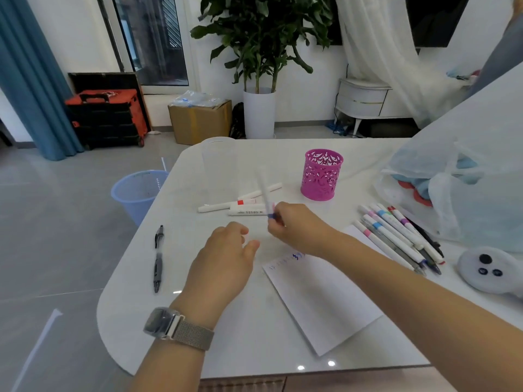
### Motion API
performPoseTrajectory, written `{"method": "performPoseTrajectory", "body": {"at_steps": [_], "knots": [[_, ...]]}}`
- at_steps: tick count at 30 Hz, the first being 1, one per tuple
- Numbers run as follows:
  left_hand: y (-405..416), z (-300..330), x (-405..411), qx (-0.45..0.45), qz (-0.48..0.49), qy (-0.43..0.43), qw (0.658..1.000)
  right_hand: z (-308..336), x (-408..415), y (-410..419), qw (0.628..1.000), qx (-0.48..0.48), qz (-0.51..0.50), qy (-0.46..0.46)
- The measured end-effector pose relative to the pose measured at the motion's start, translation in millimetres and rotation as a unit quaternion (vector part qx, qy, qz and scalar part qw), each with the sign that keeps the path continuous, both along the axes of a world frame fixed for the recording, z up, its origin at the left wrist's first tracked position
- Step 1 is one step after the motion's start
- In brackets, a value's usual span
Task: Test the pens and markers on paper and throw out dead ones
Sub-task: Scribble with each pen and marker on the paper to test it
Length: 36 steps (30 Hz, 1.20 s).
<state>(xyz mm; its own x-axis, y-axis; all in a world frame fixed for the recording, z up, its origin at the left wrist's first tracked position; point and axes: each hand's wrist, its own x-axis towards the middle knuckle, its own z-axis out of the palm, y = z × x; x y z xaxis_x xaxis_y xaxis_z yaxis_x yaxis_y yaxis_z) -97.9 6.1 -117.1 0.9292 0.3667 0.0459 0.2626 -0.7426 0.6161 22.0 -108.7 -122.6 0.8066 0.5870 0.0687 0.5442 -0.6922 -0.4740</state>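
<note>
My right hand point(297, 227) pinches a white marker with a blue band point(264, 193), blurred and pointing up and away over the table. My left hand point(226, 258) hovers just left of it with fingers loosely curled, holding nothing that I can see. A white sheet of paper point(319, 295) with several small scribbles along its top edge lies under my right forearm. Three white markers point(240, 205) lie beyond my hands. A row of several pens and markers point(402, 236) lies to the right. A black pen point(158, 258) lies at the left.
A pink cut-out pen holder point(321, 175) and a clear cup point(219, 165) stand further back on the white table point(254, 349). A blue waste bin point(138, 193) stands on the floor left of the table. A white bag point(467, 179) and a plush toy point(489, 270) occupy the right side.
</note>
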Motion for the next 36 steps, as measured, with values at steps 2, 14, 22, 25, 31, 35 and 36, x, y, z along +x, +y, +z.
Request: {"method": "performPoseTrajectory", "body": {"at_steps": [2, 14, 22, 25, 31, 35, 36], "knots": [[-14.4, 1.8, -0.6, -0.027, -0.032, -0.001, 0.999, 19.4, -24.2, -19.4, 0.976, 0.155, 0.007, 0.151], [-74.8, 15.4, -29.8, 0.139, -0.205, -0.011, 0.969, 52.3, -79.0, -116.2, 0.820, 0.406, -0.151, 0.374], [-87.0, 0.1, -25.3, 0.272, -0.206, 0.004, 0.940, 23.7, -83.2, -91.7, 0.833, 0.383, -0.194, 0.348], [-89.1, -3.2, -25.4, 0.320, -0.218, 0.015, 0.922, 19.7, -78.9, -89.4, 0.821, 0.388, -0.224, 0.353], [-96.4, 0.2, -18.4, 0.320, -0.213, 0.032, 0.923, 24.9, -67.6, -91.0, 0.825, 0.384, -0.223, 0.348], [-92.9, -0.9, -20.8, 0.324, -0.185, -0.030, 0.927, 26.7, -65.1, -94.8, 0.819, 0.418, -0.201, 0.340], [-92.4, 0.1, -22.2, 0.344, -0.171, -0.069, 0.921, 26.2, -64.7, -96.6, 0.813, 0.432, -0.201, 0.336]]}}
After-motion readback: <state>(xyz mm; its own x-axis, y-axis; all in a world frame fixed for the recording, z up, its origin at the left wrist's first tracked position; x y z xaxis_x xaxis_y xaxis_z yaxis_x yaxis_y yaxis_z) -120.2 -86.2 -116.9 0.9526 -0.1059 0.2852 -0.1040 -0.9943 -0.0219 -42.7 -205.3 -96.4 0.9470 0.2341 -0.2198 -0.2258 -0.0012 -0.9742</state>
